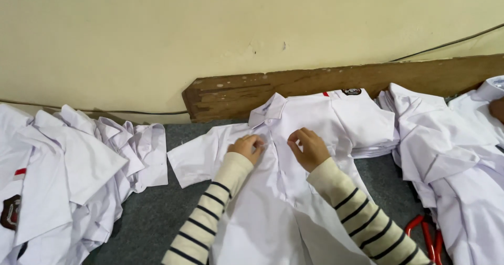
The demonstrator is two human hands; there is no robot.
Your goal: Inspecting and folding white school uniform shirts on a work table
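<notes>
- cream plaster wall (pixel 157 29) fills the background, scuffed in places; a thin cable (pixel 446 44) runs along it at upper right.
- worn brown wooden board (pixel 336 84) leans along the foot of the wall, chipped at its left end.
- grey carpeted surface (pixel 152 212) serves as the work area.
- white short-sleeved shirt (pixel 278 202) lies flat, front up, at the centre of the surface; collar points toward the board, hem runs off the bottom edge of the view. its left-of-frame sleeve is spread out on the carpet.
- left hand (pixel 247 148) rests on the shirt's chest just left of the placket; fingers curled in close, tips pinching the fabric by the front edge.
- right hand (pixel 310 148) sits just right of the placket, near the left hand but apart from it; fingers bent and narrow, thumb and forefinger nipping the cloth. whether a button is between them, cannot tell.
- both forearms wear cream sleeves with dark stripes.
- folded white shirt (pixel 357 115) with a dark badge lies behind the spread one, touching the board.
- loose heap of white shirts (pixel 68 165) at left, one with a dark crest patch.
- second pile of white shirts (pixel 451 155) at right.
- red-handled scissors (pixel 428 236) lie at lower right, partly under that pile.
</notes>
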